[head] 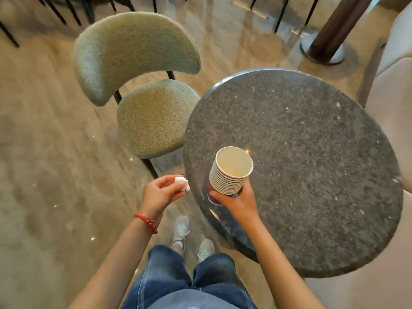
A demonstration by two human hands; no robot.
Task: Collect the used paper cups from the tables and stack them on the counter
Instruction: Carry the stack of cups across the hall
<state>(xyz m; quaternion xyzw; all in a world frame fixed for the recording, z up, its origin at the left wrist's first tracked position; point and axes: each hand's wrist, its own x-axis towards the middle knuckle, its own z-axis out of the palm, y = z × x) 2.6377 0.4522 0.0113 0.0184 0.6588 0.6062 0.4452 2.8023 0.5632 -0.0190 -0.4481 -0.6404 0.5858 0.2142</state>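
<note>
The right hand (236, 200) is curled around the lower part of a stack of paper cups (230, 172), thumb on the near-left side and fingers wrapped round the far side, holding the stack upright and slightly tilted above the near-left edge of a round dark speckled stone surface (312, 152). The nested white rims show one under another, the top cup's pale inside faces the camera, and a red outer wall shows just below the rims by the thumb. The left hand (159, 192) is held out over the floor, just left of the surface's edge, pinching a small crumpled white tissue (182, 183) between thumb and fingertips; a red cord bracelet (147, 223) circles that wrist. A green upholstered chair (142, 85) stands beside the surface on its left, seat touching or nearly touching the rim. Below are blue jeans (178, 279) and pale sneakers (181, 230) on a glossy beige floor (55, 163).
</note>
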